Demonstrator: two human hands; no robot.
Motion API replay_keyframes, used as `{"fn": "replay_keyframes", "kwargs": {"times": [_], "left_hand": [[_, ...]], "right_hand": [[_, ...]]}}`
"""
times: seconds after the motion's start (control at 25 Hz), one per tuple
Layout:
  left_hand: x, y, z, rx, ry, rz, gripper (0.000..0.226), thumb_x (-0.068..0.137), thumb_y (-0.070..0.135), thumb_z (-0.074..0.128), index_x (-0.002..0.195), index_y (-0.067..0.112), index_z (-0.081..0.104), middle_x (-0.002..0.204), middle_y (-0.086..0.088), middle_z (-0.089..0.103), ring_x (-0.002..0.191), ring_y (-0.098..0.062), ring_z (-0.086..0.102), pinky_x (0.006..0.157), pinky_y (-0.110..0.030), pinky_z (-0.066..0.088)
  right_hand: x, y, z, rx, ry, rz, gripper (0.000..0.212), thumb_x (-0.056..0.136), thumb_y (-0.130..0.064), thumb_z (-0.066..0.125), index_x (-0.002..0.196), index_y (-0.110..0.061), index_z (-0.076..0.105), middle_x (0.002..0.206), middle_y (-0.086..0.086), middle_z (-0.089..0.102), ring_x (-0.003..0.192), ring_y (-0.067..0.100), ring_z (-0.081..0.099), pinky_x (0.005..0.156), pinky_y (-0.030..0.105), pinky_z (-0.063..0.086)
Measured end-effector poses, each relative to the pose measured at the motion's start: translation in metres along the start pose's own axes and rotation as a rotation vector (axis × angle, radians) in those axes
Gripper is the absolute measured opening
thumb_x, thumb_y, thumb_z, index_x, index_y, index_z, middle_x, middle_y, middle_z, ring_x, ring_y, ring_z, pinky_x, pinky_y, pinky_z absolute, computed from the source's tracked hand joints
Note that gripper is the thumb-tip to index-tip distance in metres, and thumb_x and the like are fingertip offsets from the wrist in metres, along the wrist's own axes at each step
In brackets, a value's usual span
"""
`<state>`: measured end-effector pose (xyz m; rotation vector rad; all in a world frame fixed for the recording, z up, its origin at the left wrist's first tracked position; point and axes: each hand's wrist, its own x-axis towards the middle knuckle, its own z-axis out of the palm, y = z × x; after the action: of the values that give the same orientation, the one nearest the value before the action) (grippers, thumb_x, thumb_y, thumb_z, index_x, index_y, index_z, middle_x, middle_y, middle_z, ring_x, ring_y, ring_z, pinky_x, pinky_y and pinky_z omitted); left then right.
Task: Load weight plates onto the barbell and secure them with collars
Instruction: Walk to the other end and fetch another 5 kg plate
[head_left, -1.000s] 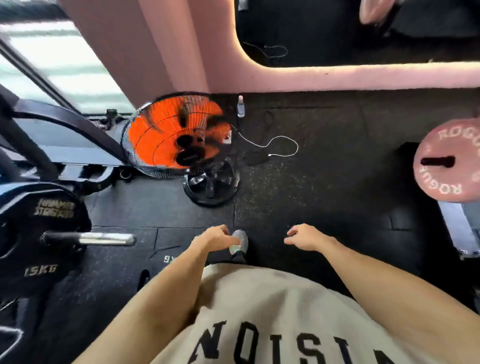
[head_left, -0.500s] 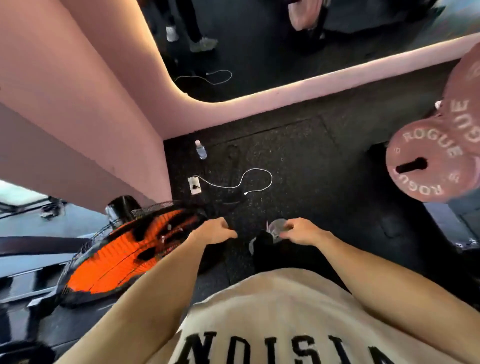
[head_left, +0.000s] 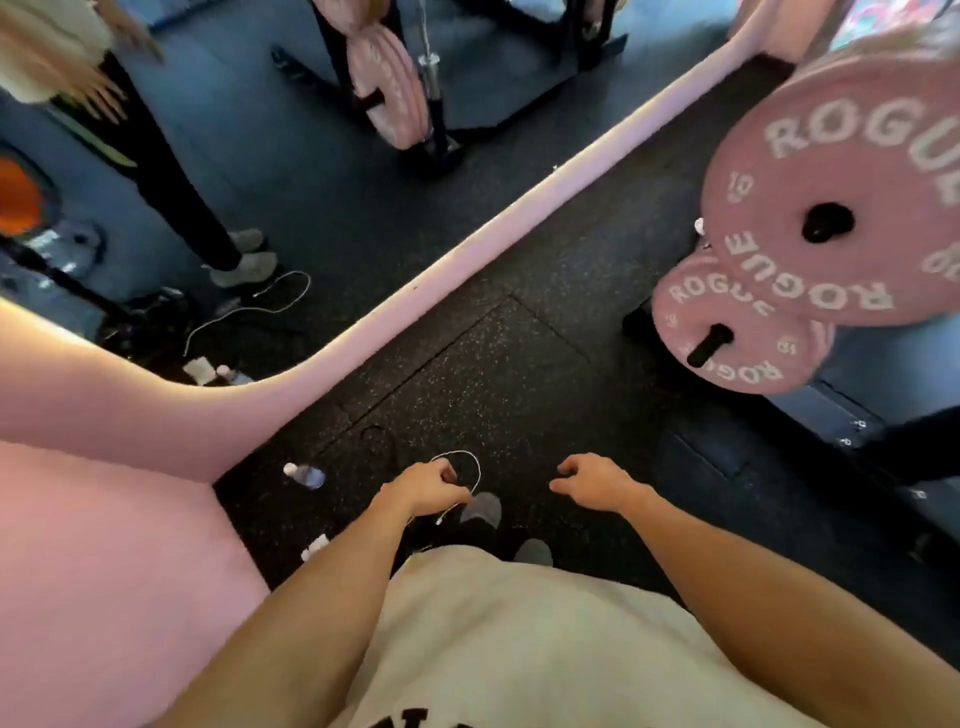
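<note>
Plates (head_left: 831, 208): two pink discs stored on pegs of a rack, front-right of me, the small one (head_left: 737, 332) low, the big one above it and overlapping it. Barbell: not in view; collars: none seen.

Grip status: left hand (head_left: 423, 488) loosely curled, nothing in it; right hand (head_left: 597, 483) fingers half bent, nothing in it. Both hang over the floor (head_left: 519, 364), well apart from the plates.

Hazards, my est.:
1. Cable (head_left: 470, 467) loops on the floor just beside my left hand and near my shoe (head_left: 483, 506). A foot could snag it on the step to the rack; worse w/ a plate carried.
2. Bottle (head_left: 306, 475) lies near the wall (head_left: 104, 519). It could roll underfoot.
3. The big plate overlaps the small one. Pulling either off its peg may knock the other.
4. One-handed pull on a plate may slip; use both hands.
</note>
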<state>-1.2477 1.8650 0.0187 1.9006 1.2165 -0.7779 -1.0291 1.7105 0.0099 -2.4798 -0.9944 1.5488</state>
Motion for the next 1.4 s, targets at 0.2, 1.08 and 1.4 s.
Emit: {"fn": "replay_keyframes", "kwargs": {"times": [0.2, 1.08, 1.4], "left_hand": [[0.063, 0.083, -0.047, 0.235, -0.161, 0.184, 0.056, 0.079, 0.060, 0.067, 0.125, 0.031, 0.056, 0.127, 0.000, 0.058, 0.113, -0.019, 0.057, 0.099, -0.037, 0.047], [0.012, 0.524, -0.219, 0.204, 0.192, 0.959, 0.061, 0.084, 0.049, 0.072, 0.137, 0.026, 0.051, 0.135, -0.003, 0.051, 0.124, -0.025, 0.051, 0.097, -0.029, 0.041], [-0.060, 0.691, -0.375, 0.020, 0.558, 1.274, 0.065, 0.071, 0.060, 0.076, 0.124, 0.028, 0.058, 0.119, -0.007, 0.062, 0.113, -0.026, 0.059, 0.097, -0.033, 0.045]], "right_hand": [[-0.004, 0.046, -0.026, 0.282, 0.099, 0.234, 0.048, 0.093, -0.042, 0.059, 0.136, -0.024, 0.053, 0.136, 0.002, 0.056, 0.123, 0.021, 0.054, 0.109, 0.047, 0.039], [-0.136, 0.127, -0.357, 0.389, 0.926, 0.305, 0.066, 0.083, -0.061, 0.058, 0.140, -0.028, 0.049, 0.142, -0.002, 0.052, 0.128, 0.024, 0.050, 0.108, 0.041, 0.038], [-0.236, 0.121, -0.583, 0.119, 1.394, 0.229, 0.067, 0.086, -0.061, 0.058, 0.140, -0.023, 0.050, 0.139, 0.005, 0.055, 0.126, 0.027, 0.052, 0.106, 0.044, 0.041]]}}
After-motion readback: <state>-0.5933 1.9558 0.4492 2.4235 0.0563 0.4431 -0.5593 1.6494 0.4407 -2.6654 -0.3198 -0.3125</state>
